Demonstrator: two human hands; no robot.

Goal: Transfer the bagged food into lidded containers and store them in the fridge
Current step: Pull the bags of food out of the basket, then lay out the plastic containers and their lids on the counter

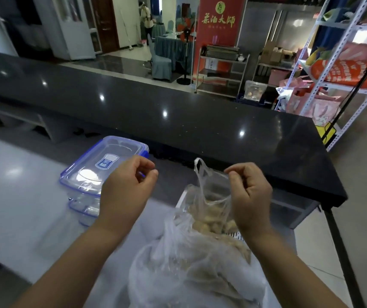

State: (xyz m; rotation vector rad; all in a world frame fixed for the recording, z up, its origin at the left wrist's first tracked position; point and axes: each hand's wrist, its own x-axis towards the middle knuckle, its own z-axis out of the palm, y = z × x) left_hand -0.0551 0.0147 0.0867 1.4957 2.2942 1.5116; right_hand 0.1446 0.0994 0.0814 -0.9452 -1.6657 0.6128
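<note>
The thin, limp bag [209, 210] of pale food sits by the worktop's [22, 196] right edge, right hand [251, 196] pinching its rim, left hand [127, 192] curled beside it, hold unclear; likely light, slippery, tearable, so best taken by both handles.

The light is even and fairly bright, and it comes from overhead (small white dots of it are mirrored along the dark counter [178, 112]). A larger patch of glare sits on the clear lid [102, 165], and the white table [22, 185] beside it is washed pale, with one soft bright spot. Shadows are faint and soft-edged. The whole picture is a little smeared; the plastic bag [209, 196] and the forearms [71, 263] near the lower edge are blurriest. The wide lens bends the counter's edge and leans the shelf rack [333, 63] inward at the right. The far room [133, 41] is bright and hazy.
</note>
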